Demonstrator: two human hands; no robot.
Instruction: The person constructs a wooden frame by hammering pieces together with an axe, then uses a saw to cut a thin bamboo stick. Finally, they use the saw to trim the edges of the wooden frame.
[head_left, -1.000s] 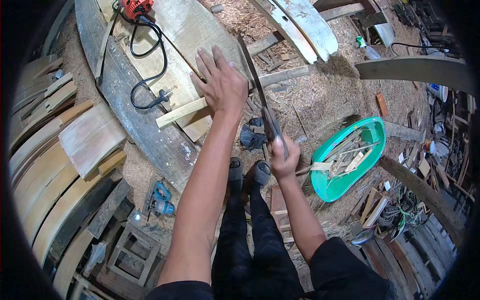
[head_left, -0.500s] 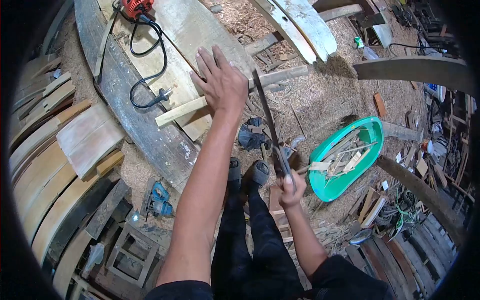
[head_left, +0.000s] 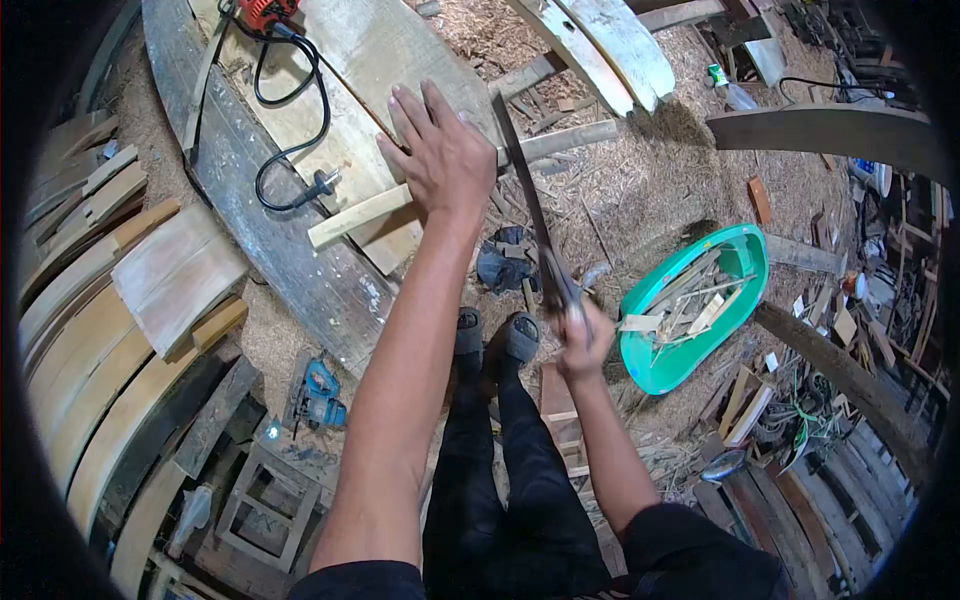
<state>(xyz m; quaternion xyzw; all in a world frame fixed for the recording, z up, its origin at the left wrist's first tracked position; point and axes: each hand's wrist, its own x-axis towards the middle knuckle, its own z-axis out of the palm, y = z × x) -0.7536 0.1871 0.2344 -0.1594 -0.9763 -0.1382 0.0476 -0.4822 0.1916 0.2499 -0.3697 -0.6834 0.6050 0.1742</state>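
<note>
My left hand lies spread over a wide board and a narrow wooden strip, which crosses the board and sticks out on both sides. A handsaw is gripped by its handle in my right hand. Its long dark blade points up and away, crossing the strip just right of my left hand. Whether the teeth touch the wood cannot be made out.
A red power tool with a black cord rests on the boards. A green tub of wood scraps is at the right. On the floor at the left sits a blue power tool. Curved planks are stacked at far left.
My right hand has moved slightly up and away, and the saw blade's tip has shifted up and left. My left hand keeps its place on the wood.
</note>
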